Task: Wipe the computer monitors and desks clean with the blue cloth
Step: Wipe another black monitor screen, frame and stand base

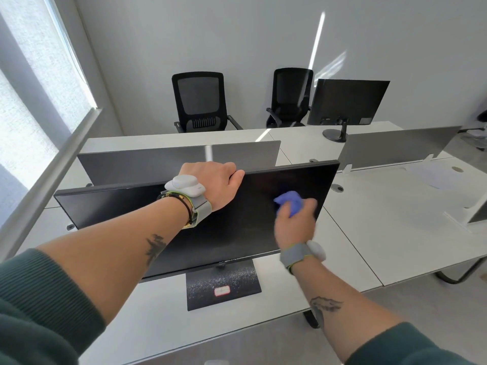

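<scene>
Two rows of white desks, is it?

Yes, each white surface point(395, 233) butts against the next, and grey dividers point(158, 164) stand between the facing rows. A pale grey wall point(237, 35) runs behind, with two black mesh chairs point(200, 101) against it and a blind-covered window point(26, 101) to the left.

Where is the blue cloth point(288, 202)?

It is on the right part of the near monitor point(237, 233), against its dark screen. The right grip point(293, 225) holds it bunched, fingers curled round it; that hand is blurred.

And the left grip point(213, 183)?

Curled over the monitor's top edge, thumb at the front.

Any writing?

A red-bordered label point(222, 291) sits on the black stand base point(224, 285), too small to read. A second monitor point(347, 101) on the far side shows its back; its stickers are unreadable too.
</scene>
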The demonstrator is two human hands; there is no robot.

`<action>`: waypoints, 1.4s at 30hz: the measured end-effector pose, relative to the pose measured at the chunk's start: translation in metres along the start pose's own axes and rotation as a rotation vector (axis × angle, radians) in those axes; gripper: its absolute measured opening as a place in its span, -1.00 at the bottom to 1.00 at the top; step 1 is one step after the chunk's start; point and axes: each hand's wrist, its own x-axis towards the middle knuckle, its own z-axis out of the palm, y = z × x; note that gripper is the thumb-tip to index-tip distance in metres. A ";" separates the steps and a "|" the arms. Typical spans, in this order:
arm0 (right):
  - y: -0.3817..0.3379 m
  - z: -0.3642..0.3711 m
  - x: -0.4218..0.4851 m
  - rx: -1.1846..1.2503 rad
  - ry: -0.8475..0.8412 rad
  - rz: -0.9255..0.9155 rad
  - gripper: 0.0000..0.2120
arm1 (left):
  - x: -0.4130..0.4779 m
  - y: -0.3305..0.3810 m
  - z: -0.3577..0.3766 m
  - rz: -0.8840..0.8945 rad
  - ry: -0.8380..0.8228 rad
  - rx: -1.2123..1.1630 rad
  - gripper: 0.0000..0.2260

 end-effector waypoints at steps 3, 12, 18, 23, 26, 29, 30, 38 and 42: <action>-0.005 0.028 -0.047 -0.131 -0.346 -0.233 -0.78 | 0.001 0.001 -0.001 -0.013 0.019 0.000 -0.55; -0.010 0.006 0.001 0.105 0.119 0.383 -0.88 | -0.001 -0.001 -0.002 -0.006 0.005 -0.018 -0.54; -0.014 0.031 -0.059 -0.113 -0.343 -0.036 -0.78 | 0.001 -0.002 0.000 -0.013 -0.009 -0.006 -0.54; 0.022 0.015 -0.010 -0.010 -0.036 0.348 -0.89 | -0.001 -0.001 0.000 0.003 -0.008 -0.004 -0.54; 0.010 -0.002 0.011 0.014 0.054 0.339 -0.90 | -0.001 -0.001 0.000 0.000 -0.013 -0.001 -0.54; -0.001 0.000 0.002 0.002 -0.033 0.148 -0.88 | 0.000 -0.001 -0.001 0.002 -0.022 -0.001 -0.55; -0.001 0.002 -0.003 -0.021 -0.097 0.094 -0.86 | 0.000 -0.001 -0.001 0.002 -0.015 -0.003 -0.55; 0.006 -0.022 0.021 0.093 0.090 0.389 -0.96 | -0.002 0.003 0.000 0.010 0.009 0.004 -0.55; -0.013 -0.004 -0.001 0.017 -0.049 0.030 -0.86 | -0.001 -0.002 0.000 -0.003 -0.004 0.011 -0.55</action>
